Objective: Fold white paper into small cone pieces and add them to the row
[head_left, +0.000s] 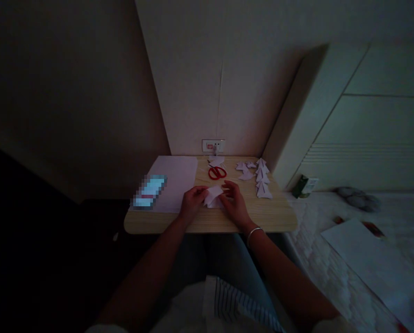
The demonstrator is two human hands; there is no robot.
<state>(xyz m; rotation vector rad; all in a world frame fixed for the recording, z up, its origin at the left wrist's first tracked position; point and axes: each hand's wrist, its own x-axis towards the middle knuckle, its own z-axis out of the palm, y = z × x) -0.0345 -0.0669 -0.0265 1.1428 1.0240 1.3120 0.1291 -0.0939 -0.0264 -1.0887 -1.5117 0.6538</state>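
Observation:
A small piece of folded white paper [213, 195] is held just above the front middle of the wooden table. My left hand [193, 201] pinches its left edge between thumb and fingers. At the paper's right edge is my right hand [235, 203], its thumb and fingers curved around that side; a bracelet circles the wrist. Red-handled scissors [217, 173] lie behind the folded paper, handles toward me. To the right, several folded paper pieces [262, 178] stand in a column, with more loose folded pieces [244, 170] beside them.
Large white sheets [177, 175] cover the left of the wooden table [207, 225], with a lit phone [150, 190] on them. Paper scraps [216, 160] lie near the wall socket [213, 145]. On the bed at right are a small green box [299, 186] and a white sheet [362, 249].

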